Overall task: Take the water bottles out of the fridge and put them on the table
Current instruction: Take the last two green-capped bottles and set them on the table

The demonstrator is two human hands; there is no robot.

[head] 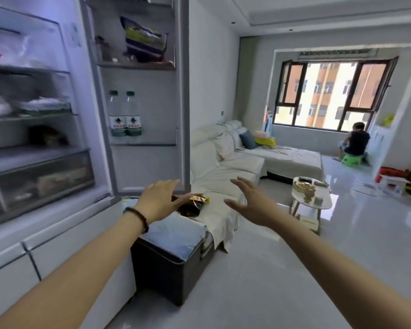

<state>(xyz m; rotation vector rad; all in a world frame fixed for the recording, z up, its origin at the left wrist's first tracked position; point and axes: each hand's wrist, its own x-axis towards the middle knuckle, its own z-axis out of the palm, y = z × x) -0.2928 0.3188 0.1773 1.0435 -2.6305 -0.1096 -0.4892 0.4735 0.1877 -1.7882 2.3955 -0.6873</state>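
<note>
Two clear, green-capped water bottles (pixel 124 113) upright in fridge door (pixel 152 96).

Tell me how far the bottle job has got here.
Done: the fridge door is open. In hand: nothing; the left hand and right hand are open, empty, below the door shelf. Left: both water bottles stand in that shelf, none on the table.

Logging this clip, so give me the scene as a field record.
fridge: white fridge, door open
bottles: two clear plastic water bottles with green caps, upright side by side on door shelf
left hand: open, empty, by the door's lower edge
right hand: open, empty
table: white oval coffee table, no bottles on it
</note>
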